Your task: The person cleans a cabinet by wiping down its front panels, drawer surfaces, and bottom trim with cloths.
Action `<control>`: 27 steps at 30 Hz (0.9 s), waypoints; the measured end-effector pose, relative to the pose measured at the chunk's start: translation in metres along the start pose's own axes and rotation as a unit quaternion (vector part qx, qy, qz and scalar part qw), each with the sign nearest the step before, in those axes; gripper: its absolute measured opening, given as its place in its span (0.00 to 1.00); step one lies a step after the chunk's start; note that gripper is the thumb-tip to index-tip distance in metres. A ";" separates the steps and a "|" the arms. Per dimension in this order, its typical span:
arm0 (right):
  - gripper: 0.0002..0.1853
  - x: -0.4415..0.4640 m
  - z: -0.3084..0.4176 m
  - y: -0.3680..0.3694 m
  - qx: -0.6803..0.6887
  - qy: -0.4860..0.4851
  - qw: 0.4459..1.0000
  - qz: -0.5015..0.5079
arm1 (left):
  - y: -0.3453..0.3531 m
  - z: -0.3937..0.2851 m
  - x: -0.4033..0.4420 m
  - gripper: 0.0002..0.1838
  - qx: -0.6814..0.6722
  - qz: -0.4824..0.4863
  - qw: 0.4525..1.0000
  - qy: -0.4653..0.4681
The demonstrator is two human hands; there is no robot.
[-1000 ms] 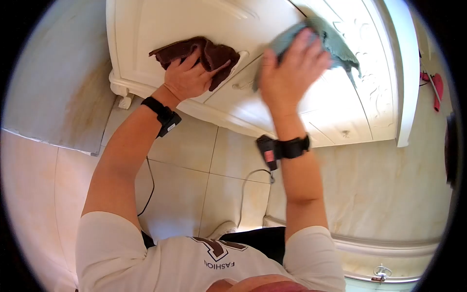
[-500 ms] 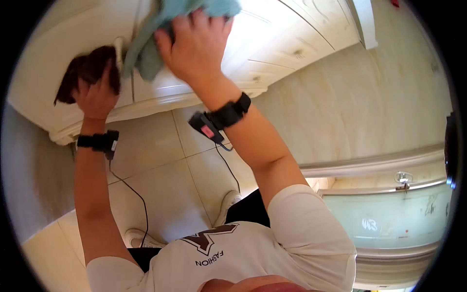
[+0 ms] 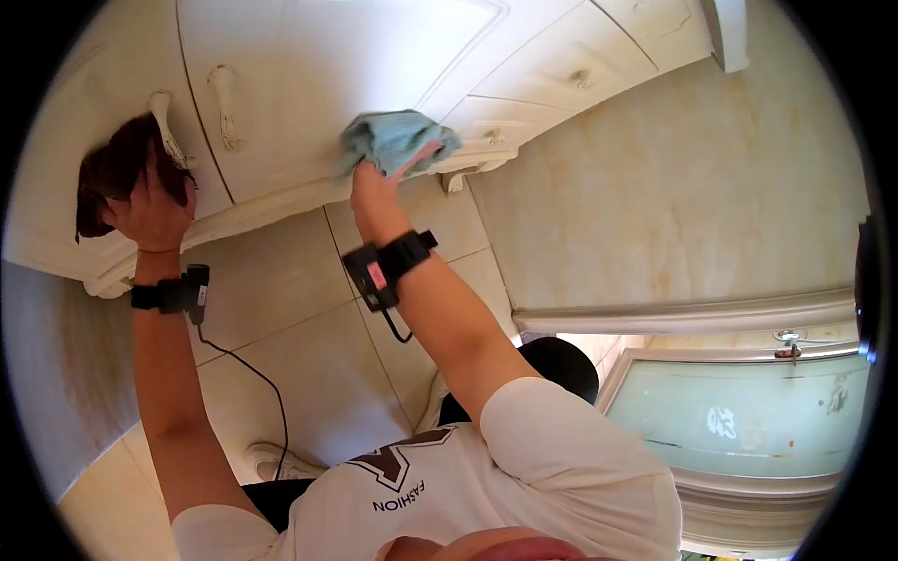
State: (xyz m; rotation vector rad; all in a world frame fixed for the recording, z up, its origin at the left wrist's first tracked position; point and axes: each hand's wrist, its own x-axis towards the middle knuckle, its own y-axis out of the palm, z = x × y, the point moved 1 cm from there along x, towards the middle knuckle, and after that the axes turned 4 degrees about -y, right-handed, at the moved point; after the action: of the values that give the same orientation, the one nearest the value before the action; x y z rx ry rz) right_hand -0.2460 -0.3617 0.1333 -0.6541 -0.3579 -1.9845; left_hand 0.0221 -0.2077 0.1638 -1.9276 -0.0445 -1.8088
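At the left, my left hand [image 3: 157, 217] has a dark brown cloth [image 3: 101, 183] bunched under its fingers, against the white cabinet front beside an ornate handle [image 3: 166, 131]. My right hand [image 3: 376, 178] holds a folded blue-green cloth [image 3: 393, 136] against the lower part of the white cabinet [image 3: 318, 56]. That cloth hides most of the right fingers. Each wrist wears a black strap with a small box.
A second handle [image 3: 224, 107] sticks out between my hands. Drawers with knobs [image 3: 582, 79] lie to the right, above a curved cabinet foot [image 3: 456, 179]. Cables hang from the wrist boxes. A frosted glass door [image 3: 730, 421] stands at the lower right.
My right hand has come down the cabinet front with the blue-green cloth, uncovering a handle. My left hand and the brown cloth have shifted slightly left and down.
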 end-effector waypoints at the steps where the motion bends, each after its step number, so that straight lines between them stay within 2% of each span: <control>1: 0.42 -0.001 -0.003 -0.001 0.050 0.064 0.995 0.054 | 0.001 0.001 -0.001 0.34 0.012 -0.010 1.000 0.006; 2: 0.42 -0.003 -0.006 -0.002 0.091 0.131 0.982 0.103 | 0.000 0.003 -0.004 0.34 0.025 -0.018 0.999 0.011; 3: 0.41 0.007 -0.011 -0.005 0.018 0.014 0.994 0.107 | 0.001 0.004 -0.005 0.34 0.024 -0.010 1.000 0.011; 5: 0.39 0.033 -0.009 -0.011 0.014 -0.007 0.998 0.067 | 0.005 0.007 -0.004 0.33 -0.006 -0.048 0.999 0.018; 8: 0.36 0.076 -0.019 -0.025 -0.030 -0.029 0.999 0.015 | 0.011 0.013 -0.009 0.33 0.007 -0.027 1.000 0.015; 11: 0.33 0.058 -0.039 -0.040 -0.081 -0.017 0.997 0.000 | 0.005 0.009 0.000 0.35 -0.014 -0.034 0.999 0.021; 14: 0.30 -0.018 -0.040 -0.036 -0.115 -0.020 0.992 0.048 | 0.008 0.009 -0.012 0.37 0.041 -0.025 0.999 0.006; 19: 0.24 -0.122 -0.004 0.005 -0.233 -0.078 0.939 0.241 | 0.010 0.010 -0.016 0.41 -0.001 0.001 0.999 0.044; 22: 0.21 -0.103 -0.017 0.014 -0.283 -0.107 0.908 0.290 | 0.017 0.010 -0.034 0.38 -0.005 0.007 0.998 0.059; 23: 0.20 -0.085 -0.026 0.011 -0.296 -0.109 0.903 0.293 | 0.027 0.017 -0.051 0.35 0.010 0.059 0.995 0.079; 24: 0.19 -0.064 -0.037 0.003 -0.308 -0.101 0.902 0.285 | 0.034 0.021 -0.059 0.33 0.026 0.110 0.989 0.098; 25: 0.18 -0.043 -0.049 -0.008 -0.320 -0.090 0.902 0.274 | 0.033 0.017 -0.055 0.29 0.042 0.113 0.987 0.106; 27: 0.15 -0.004 -0.074 -0.032 -0.347 -0.058 0.903 0.247 | 0.026 0.011 -0.047 0.28 0.064 0.133 0.984 0.101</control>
State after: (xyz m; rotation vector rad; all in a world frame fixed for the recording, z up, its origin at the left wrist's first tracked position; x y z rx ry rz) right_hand -0.2949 -0.3807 0.0722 -1.1788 0.4482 -1.5489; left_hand 0.0354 -0.2122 0.1110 -1.5721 0.1535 -1.7644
